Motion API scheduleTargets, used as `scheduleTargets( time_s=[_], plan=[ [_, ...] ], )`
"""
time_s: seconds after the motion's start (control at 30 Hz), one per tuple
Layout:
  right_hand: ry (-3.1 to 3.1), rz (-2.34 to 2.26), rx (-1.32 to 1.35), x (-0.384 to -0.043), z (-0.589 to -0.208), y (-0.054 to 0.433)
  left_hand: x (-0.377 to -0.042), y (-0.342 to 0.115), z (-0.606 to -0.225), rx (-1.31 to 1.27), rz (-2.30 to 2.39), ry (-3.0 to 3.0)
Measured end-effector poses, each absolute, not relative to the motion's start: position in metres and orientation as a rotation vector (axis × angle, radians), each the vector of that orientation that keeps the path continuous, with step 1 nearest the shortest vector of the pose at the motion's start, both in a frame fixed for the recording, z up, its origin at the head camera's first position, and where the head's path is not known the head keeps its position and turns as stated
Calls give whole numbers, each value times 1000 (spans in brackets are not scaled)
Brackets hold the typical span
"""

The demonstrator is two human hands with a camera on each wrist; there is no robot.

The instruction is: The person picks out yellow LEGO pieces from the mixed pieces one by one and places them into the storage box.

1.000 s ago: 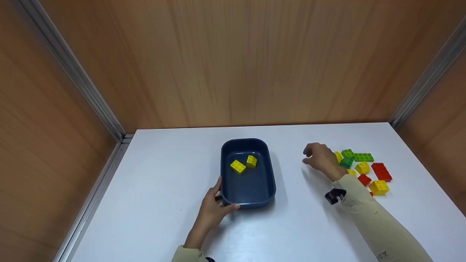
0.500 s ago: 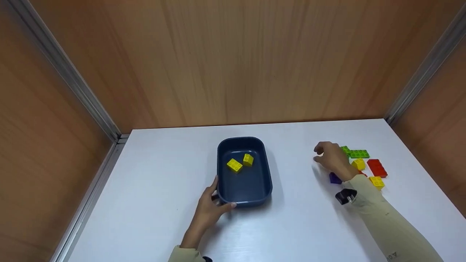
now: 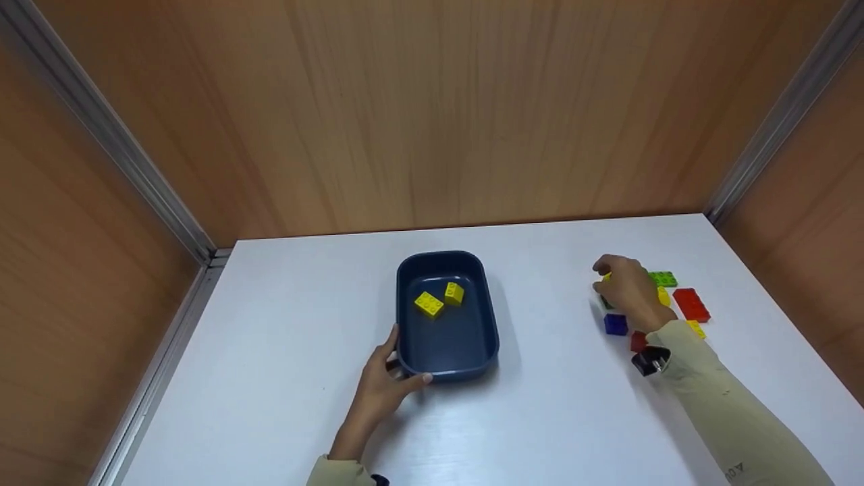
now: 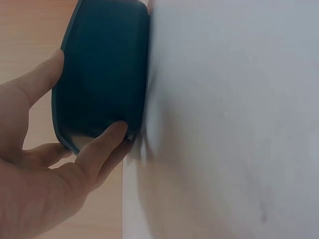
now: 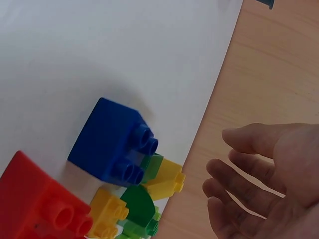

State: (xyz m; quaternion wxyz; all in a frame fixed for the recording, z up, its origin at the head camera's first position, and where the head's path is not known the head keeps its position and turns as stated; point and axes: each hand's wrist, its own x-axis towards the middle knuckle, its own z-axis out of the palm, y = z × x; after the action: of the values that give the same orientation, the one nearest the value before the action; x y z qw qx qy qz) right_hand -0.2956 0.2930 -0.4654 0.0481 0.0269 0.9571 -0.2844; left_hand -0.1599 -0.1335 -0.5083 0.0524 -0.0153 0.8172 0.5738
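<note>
Had two bricks [image 3: 429,304] in the tray [image 3: 447,347], left hand [image 3: 379,388] at its near-left corner, right hand [image 3: 628,287] and more bricks [image 3: 691,305] to its right.

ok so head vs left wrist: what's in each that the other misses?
Only head: two yellow bricks inside the dark blue tray, the right hand, and the loose bricks by it, including a blue brick and a large red brick.

Only left wrist: two fingertips low against the tray's outer wall; head hides these behind the tray.

Both: the left hand holding the tray, the white table and wood-grain panelling.
</note>
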Motion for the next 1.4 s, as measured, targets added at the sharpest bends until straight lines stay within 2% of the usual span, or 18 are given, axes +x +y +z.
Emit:
scheduleTargets(
  time_s=[0.63, 1.4],
  plan=[
    [2913, -916, 115, -291, -474, 307, -159, -132, -509, -71, 1723, 2503],
    [2984, -742, 118, -297, -484, 322, -159, -132, -512, 39, 1751, 2470]
  ],
)
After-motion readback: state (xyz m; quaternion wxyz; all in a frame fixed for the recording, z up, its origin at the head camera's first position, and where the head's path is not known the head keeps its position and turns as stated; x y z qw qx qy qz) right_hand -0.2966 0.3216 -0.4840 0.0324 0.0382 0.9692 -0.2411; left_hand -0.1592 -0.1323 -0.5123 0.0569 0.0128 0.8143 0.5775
